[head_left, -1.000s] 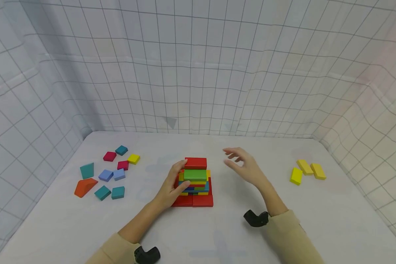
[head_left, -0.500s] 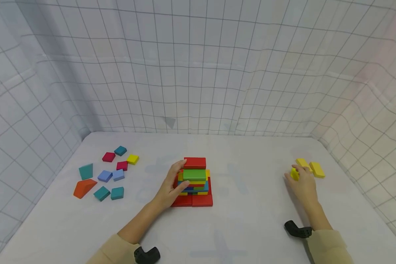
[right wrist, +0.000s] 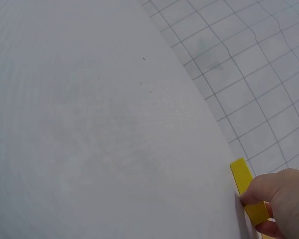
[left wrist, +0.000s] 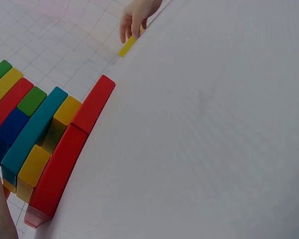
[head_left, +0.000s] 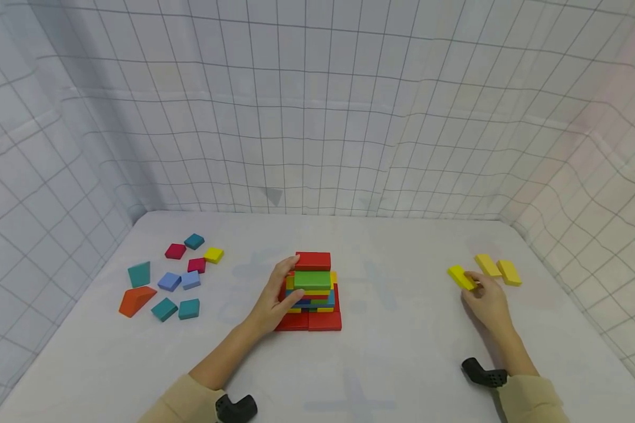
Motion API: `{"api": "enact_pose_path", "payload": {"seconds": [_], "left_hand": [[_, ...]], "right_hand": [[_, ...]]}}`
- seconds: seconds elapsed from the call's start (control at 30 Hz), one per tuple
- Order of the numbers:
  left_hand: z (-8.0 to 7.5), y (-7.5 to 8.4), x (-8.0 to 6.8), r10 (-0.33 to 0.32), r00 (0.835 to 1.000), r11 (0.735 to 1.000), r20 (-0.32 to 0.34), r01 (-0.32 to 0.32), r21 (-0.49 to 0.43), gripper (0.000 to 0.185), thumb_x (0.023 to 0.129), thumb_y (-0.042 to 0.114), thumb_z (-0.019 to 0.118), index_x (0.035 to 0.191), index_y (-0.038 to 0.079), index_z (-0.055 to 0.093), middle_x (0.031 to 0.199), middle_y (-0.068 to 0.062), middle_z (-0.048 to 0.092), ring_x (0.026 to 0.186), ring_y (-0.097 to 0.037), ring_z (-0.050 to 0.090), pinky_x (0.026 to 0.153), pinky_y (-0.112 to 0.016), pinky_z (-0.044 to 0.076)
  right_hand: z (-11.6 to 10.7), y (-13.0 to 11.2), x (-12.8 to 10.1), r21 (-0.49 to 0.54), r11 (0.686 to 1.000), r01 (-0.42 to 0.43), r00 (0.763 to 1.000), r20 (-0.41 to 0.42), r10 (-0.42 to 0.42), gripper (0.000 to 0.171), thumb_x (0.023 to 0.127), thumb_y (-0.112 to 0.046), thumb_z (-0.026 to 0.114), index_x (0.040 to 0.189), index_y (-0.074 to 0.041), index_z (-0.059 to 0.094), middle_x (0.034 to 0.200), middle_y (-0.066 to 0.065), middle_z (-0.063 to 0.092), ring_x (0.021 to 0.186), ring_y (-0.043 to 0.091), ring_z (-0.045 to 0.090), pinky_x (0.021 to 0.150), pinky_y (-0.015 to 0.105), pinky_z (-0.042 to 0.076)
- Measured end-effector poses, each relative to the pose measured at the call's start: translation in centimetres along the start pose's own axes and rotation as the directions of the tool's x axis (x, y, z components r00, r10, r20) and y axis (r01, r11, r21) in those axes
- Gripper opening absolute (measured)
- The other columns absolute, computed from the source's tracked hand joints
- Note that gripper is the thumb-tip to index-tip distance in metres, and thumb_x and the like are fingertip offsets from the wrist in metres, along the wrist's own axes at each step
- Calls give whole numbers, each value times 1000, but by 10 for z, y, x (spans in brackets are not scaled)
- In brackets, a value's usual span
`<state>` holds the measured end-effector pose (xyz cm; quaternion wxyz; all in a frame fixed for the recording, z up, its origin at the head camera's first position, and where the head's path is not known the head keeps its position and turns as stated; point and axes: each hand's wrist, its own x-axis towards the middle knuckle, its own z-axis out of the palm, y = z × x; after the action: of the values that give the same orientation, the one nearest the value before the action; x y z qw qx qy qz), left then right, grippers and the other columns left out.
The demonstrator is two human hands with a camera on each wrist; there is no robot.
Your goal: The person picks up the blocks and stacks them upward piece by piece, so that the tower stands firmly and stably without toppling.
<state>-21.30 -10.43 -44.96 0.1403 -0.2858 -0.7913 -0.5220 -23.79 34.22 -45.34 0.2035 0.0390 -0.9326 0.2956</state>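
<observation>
In the head view a layered stack of colourful wooden blocks [head_left: 313, 281] stands mid-table on flat red blocks [head_left: 325, 321], topped by a red block [head_left: 313, 261] above a green one. My left hand [head_left: 270, 301] holds the stack from its left side, thumb across the front and fingers up by the top block; the far fingertips are hidden. Over at the right, my right hand [head_left: 489, 302] pinches a yellow block [head_left: 460, 277] at its near end. The right wrist view shows that yellow block [right wrist: 242, 177] tilted, between thumb and fingers.
Two more yellow blocks [head_left: 488, 265] lie just beyond my right hand. On the left are scattered teal blocks [head_left: 164, 309], light blue blocks [head_left: 169, 281], crimson blocks [head_left: 176, 251], a small yellow block [head_left: 214, 255] and an orange piece [head_left: 137, 301]. Gridded white curtains [head_left: 317, 117] enclose the table.
My right hand has travelled from beside the stack out to the right, taken hold of a yellow block and turned it. The left hand stays at the stack.
</observation>
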Motion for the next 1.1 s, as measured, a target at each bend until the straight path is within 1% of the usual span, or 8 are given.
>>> {"api": "enact_pose_path", "payload": {"seconds": [0.1,0.17,0.4,0.57,0.67,0.77,0.9,1.1], "left_hand": [[0,0,0,-1,1000,1000,0,1,1,66,88,12,56,144,19,22,142,-9,29,121,-23,37,90,-49,45],[0,0,0,-2,1000,1000,-1,2,4,66,88,12,56,144,19,22,141,-8,29,120,-23,37,90,-48,45],[1,1,0,-10,1000,1000,4,10,2,65,88,12,56,144,19,22,141,-9,29,119,-23,37,89,-45,46],[1,0,0,-7,1000,1000,1,7,3,65,88,12,56,144,19,22,141,-9,29,118,-23,38,89,-43,47],[0,2,1,-1,1000,1000,-9,1,12,65,88,9,56,143,17,23,140,-9,30,117,-21,39,88,-42,47],[-2,15,2,-11,1000,1000,-17,11,0,64,86,1,56,141,11,25,138,-13,32,115,-24,39,88,-46,46],[-5,33,4,-11,1000,1000,-11,11,-17,61,84,-5,54,138,1,25,135,-20,32,113,-29,39,87,-49,46],[0,11,2,-40,999,999,4,40,-21,64,86,-1,55,141,10,24,139,-13,30,116,-25,39,88,-46,47]], "right_hand": [[-1,1,0,-3,1000,4,1000,3,-4,38,77,3,65,112,11,55,103,28,58,88,34,55,67,16,42],[-1,1,0,-14,1000,-3,1000,-5,3,37,77,1,68,109,12,56,98,28,58,85,34,55,64,13,39],[-3,-12,5,8,1000,31,1000,-1,-31,34,76,-1,70,106,11,59,94,26,59,82,33,54,67,28,42],[-3,-65,13,112,982,154,985,57,-161,35,77,-1,70,110,5,60,98,19,57,86,28,52,70,35,40],[1,-106,15,172,948,266,957,71,-281,36,76,-2,72,110,1,61,98,13,57,86,22,51,71,37,42],[10,-144,13,225,900,372,914,77,-397,38,73,-2,74,108,-3,63,97,8,58,85,19,52,71,36,45],[22,-184,7,322,852,412,870,140,-474,38,74,-6,75,110,-7,63,99,2,57,88,19,53,75,32,48],[40,-217,4,415,790,452,807,187,-560,34,77,-10,73,110,-8,64,100,1,58,90,21,52,78,26,48]]}}
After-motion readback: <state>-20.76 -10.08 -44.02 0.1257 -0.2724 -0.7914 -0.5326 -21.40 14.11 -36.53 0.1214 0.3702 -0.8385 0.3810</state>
